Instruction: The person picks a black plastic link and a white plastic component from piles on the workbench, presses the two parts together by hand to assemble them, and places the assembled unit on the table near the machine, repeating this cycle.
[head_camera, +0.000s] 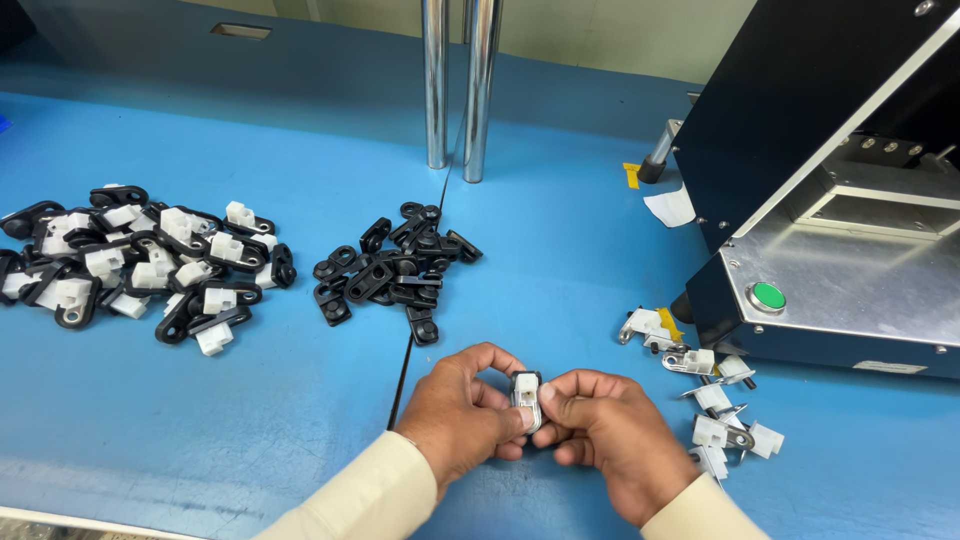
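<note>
Both hands meet low in the middle of the blue worktop (560, 250), just above its surface. The left hand (455, 410) and the right hand (610, 440) pinch one small clip (526, 398) between them, a black frame with a white insert. Each grip is closed on it with thumb and fingertips, the left from the left side and the right from the right. The clip stands roughly upright between the fingers, partly hidden by them.

Straight ahead of the hands lies a pile of black frames (395, 270); they overlap too much for an exact count, but there are somewhat more than a dozen. Well to the left is a larger pile of finished clips (140, 260), black with white inserts, about two dozen, running past the left edge of the view. Just right of the right hand lies a loose scatter of white inserts with metal tabs (715, 395), about eight, the nearest ones almost touching the wrist.

A black and steel machine (830, 200) fills the right side, with one green button (767, 296) on its sloped plate. Two shiny steel posts (458, 80) rise from the worktop behind the black pile. A thin seam (425, 270) runs across the worktop from the posts toward the left hand. Nothing lies between the hands and the three piles.
</note>
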